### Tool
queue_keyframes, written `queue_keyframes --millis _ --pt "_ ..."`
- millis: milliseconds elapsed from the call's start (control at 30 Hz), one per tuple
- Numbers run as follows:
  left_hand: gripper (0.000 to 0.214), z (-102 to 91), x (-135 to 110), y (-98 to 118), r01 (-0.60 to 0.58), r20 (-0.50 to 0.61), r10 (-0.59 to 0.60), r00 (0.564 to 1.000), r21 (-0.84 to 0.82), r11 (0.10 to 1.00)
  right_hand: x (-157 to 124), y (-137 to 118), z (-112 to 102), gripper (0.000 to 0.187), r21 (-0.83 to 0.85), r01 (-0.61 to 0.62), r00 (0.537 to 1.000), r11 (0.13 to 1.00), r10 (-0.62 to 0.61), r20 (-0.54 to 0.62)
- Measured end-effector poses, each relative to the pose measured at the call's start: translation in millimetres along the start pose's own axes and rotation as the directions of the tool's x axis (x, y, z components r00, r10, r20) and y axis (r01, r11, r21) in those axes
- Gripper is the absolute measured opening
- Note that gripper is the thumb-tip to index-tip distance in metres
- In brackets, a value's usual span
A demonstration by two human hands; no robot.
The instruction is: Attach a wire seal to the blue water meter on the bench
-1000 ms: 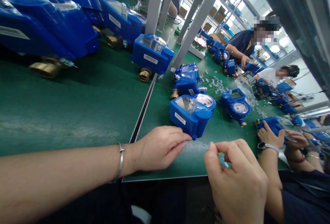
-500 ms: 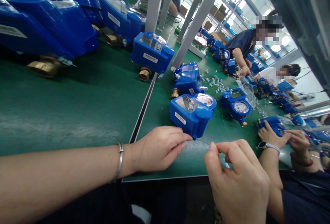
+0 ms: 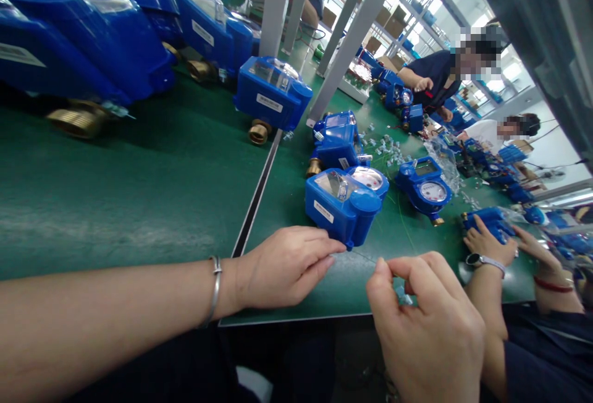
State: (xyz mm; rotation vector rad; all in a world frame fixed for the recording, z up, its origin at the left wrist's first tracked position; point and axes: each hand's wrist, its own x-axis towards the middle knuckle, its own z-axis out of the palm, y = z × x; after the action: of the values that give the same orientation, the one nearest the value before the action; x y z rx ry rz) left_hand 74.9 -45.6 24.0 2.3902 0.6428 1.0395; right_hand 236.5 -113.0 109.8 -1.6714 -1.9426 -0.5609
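Note:
My left hand rests on the green mat with its fingers pinched at the near corner of a blue water meter; a thin wire seems to run from that corner toward my other hand. My right hand is curled near the table's front edge, pinching a small clear plastic piece. A silver bracelet sits on my left wrist.
More blue meters with brass fittings line the bench at the left and back. A dial-faced meter and scattered small clear parts lie to the right. A co-worker's hands hold a meter beside me. Grey frame posts rise from the table.
My hands have barely moved. The co-worker beside me has shifted their hands, and a person at the far end has lifted a hand.

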Motion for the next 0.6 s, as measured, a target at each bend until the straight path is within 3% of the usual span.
queue_keyframes --millis 233,500,600 --pt "0.028 -2.5 1 0 0.014 0.032 -0.013 0.999 -0.012 1.000 4 -2 5 0.023 -0.029 0.001 0.999 1.000 0.001 0.041" --pt "0.027 -1.2 0 0 0.029 0.021 -0.028 0.999 -0.007 1.000 1 0 10 0.019 -0.207 0.015 0.999 0.978 -0.021 -0.025" --pt "0.027 -1.3 1 0 0.040 0.031 -0.039 0.999 -0.016 0.999 0 0 11 0.020 -0.211 0.032 0.999 0.977 -0.032 0.003"
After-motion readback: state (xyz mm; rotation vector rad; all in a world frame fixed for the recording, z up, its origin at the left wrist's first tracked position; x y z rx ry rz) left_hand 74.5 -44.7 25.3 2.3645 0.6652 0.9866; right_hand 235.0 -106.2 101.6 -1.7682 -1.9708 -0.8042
